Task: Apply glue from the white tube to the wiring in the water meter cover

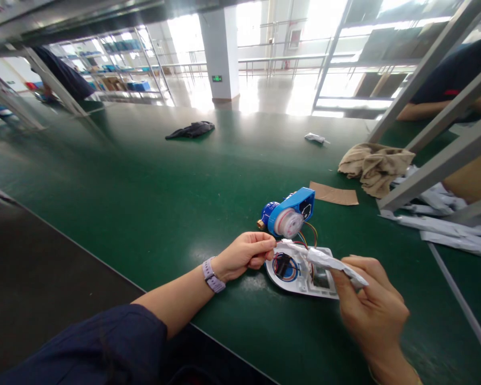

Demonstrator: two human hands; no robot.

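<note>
A white plastic meter cover (296,286) lies inside up on the green table, with coiled wires and a black part (282,266) in it. Thin coloured wires (313,231) run from it to a blue water meter (289,211) with a clear round dial, just behind. My right hand (371,299) is closed around a crumpled white tube (332,262), its narrow nozzle pointing left over the cover. At the cover's left edge my left hand (250,254) pinches a thin red wire near the nozzle tip; the fingertips partly hide it.
A piece of brown cardboard (334,193) and a beige cloth (374,163) lie behind to the right. Several white wrapped tubes (444,224) lie beside the grey metal frame (436,174). Farther back are a dark cloth (192,130) and a small white packet (316,138). Another person's arm (420,110) rests at right.
</note>
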